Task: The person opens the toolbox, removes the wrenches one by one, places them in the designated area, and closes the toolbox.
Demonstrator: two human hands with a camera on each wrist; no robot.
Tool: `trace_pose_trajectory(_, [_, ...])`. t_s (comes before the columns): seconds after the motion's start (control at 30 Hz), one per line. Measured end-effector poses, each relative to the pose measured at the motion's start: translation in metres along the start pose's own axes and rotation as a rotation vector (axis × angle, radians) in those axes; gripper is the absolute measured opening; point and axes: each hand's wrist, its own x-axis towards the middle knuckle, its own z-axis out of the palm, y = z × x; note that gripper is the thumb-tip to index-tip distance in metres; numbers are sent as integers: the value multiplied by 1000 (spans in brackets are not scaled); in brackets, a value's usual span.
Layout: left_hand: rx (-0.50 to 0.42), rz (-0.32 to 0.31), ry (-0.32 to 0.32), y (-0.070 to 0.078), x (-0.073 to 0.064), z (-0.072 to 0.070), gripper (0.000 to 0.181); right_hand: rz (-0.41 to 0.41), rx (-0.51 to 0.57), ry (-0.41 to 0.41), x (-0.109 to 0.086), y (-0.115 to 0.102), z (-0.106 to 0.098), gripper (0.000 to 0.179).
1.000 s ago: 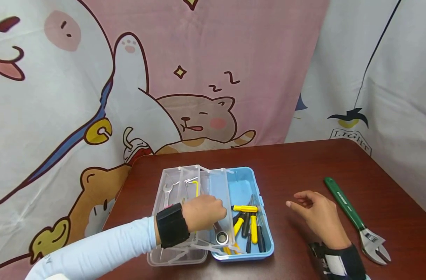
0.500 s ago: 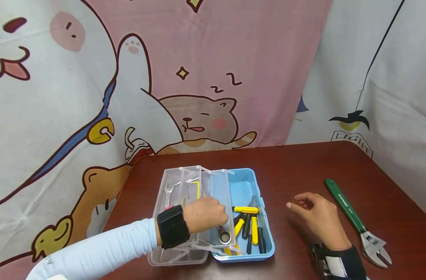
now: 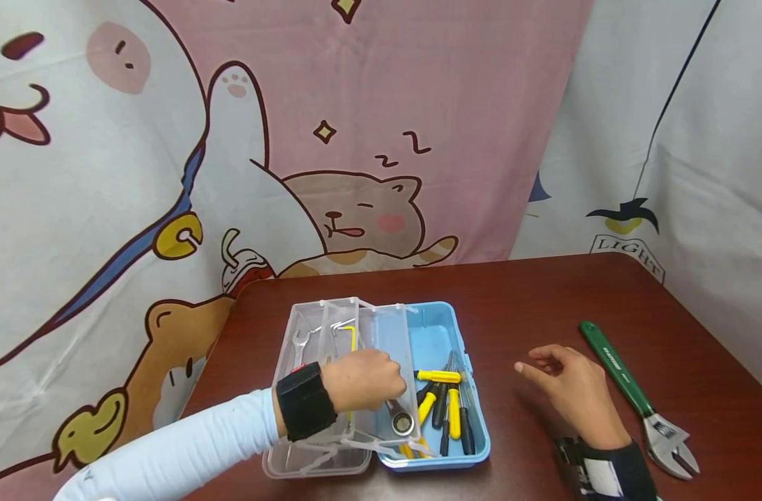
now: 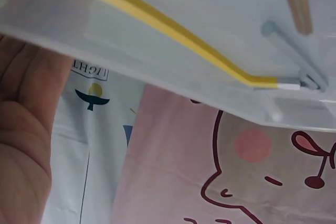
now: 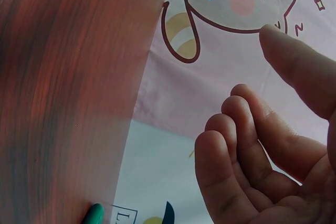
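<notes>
My left hand [image 3: 364, 379] reaches over the clear lift-out tray [image 3: 383, 316] of an unfolded blue toolbox [image 3: 432, 316]. Its fingers curl down around a box-end wrench [image 3: 402, 422], whose ring end sticks out toward me; the grip itself is hidden. In the left wrist view the palm [image 4: 23, 135] lies at the tray's wall, beside a yellow hex key [image 4: 173, 30]. Apart from the box, my right hand [image 3: 571, 393] hovers over the table with fingers loosely bent and nothing in them. To its right lies a green-handled adjustable wrench [image 3: 625, 383].
Several yellow and black screwdrivers [image 3: 454, 410] fill the front of the blue base. Another clear tray at the left holds an open-end wrench [image 3: 300, 341]. The brown table [image 3: 512, 292] meets a printed cloth [image 3: 481, 139] behind.
The wrench's ring end has shifted slightly right under my left hand. Otherwise the hands stay nearly where they were.
</notes>
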Motion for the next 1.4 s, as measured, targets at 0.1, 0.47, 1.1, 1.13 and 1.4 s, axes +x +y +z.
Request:
trace_pose_trajectory(0.1, [-1,-7,6,-3,-2,-3,14,-1,-6,6,0,0,0,46])
trace_pose_trajectory(0.47, [-183,88,176,-12,-11,-18,6,12,-11,4,0,-1,0,45])
trace_pose_trajectory(1.1, [-659,148,447,-36,-30,-38,9,-4,-9,20,0,0,-1,48])
trace_pose_trajectory(1.13, [-681,157,465,-37,-31,-39,10,-5,-8,20,0,0,-1,49])
trace_pose_trajectory(1.4, [-902,229,657,-49,-42,-48,10,-3,-7,23,0,0,0,51])
